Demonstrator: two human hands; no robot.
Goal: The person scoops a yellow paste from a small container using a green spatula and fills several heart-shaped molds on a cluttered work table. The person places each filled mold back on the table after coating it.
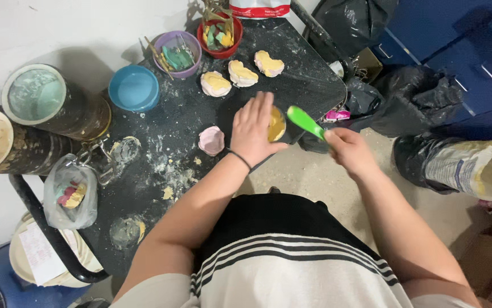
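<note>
My left hand (253,130) is wrapped over a small bowl of yellow paste (277,123) near the front edge of a black, powder-dusted table (309,80). In my right hand (349,149) is a green-handled spatula (306,121) whose tip reaches into the bowl. A pink rubber mould (211,140) lies just left of my left hand. Three filled moulds with yellow casts (241,74) sit in a row further back.
A blue bowl (134,88), a purple bowl (177,54) and a red bowl (220,34) hold tools at the back. Two big tins (35,97) stand at left. A plastic bag (72,194) hangs low left; black bags (417,97) and a sack (468,168) lie at right.
</note>
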